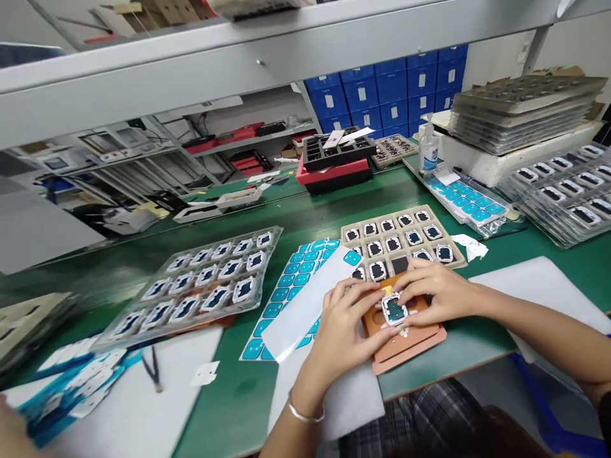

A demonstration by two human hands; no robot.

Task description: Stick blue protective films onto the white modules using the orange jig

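Note:
Between both hands is a small square part (pixel 395 310) with a white frame and a dark green centre. My left hand (pixel 341 324) grips its left and lower edges with thumb and fingers. My right hand (pixel 436 292) pinches it from the right. The part is over an orange block fixture (pixel 410 350) with a yellow piece (pixel 387 290) at its upper side; whether it is seated there I cannot tell. Just behind, a beige tray (pixel 392 230) holds several similar parts. Left of my hands lie sheets of blue stickers (pixel 286 280), partly under a white backing sheet (pixel 305 302).
At left, a clear tray (pixel 191 280) holds more parts. Tweezers (pixel 153 370) lie on white paper near blue strips (pixel 81 388); another person's blurred hand (pixel 14 429) is at the corner. A sanitizer bottle (pixel 428 149) and stacked trays (pixel 525 114) stand back right. A shelf beam (pixel 286 54) crosses above.

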